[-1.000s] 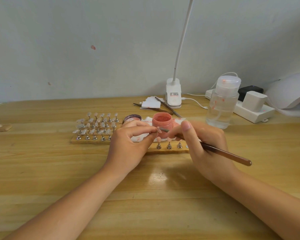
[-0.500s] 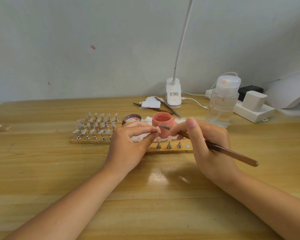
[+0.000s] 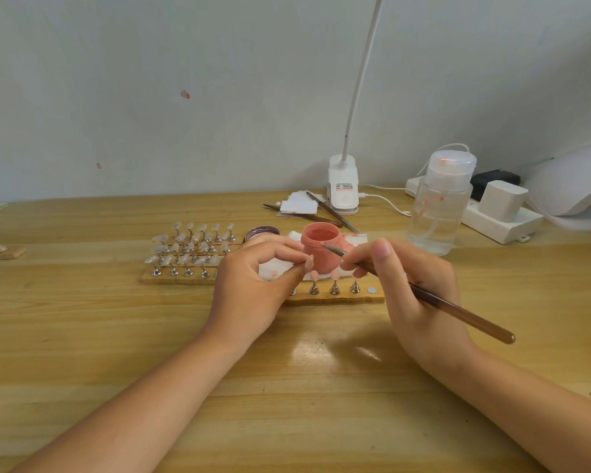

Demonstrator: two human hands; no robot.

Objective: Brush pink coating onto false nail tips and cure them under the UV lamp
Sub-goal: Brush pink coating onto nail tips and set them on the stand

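Coating the nail tip point(image 3: 309, 262), pinched between thumb and forefinger of the left hand point(image 3: 253, 285) just in front of the pink jar point(image 3: 321, 249), calls for a steady grip and a light brush. Right hand point(image 3: 413, 288) wrapped round the brush point(image 3: 434, 300) like a pen, bristle end raised near the jar's rim and a little apart from the tip, so likely between a dip and a stroke. Best to wipe excess on the rim first, then lay thin strokes from base to free edge, keeping coating off the fingertips that hold the piece. Resting both wrists on the table point(image 3: 82, 336) should damp any shake. Just below the jar, a wooden strip point(image 3: 338, 298) carrying small metal stands, two with pink tips already on them, others bare; probably the place to seat this one once covered. To the left, rows of uncoated tips point(image 3: 188, 250) waiting on their stands. Far right at the table's back, the white curing lamp point(image 3: 574, 186), well apart, so a careful carry needed to avoid smudging wet coating
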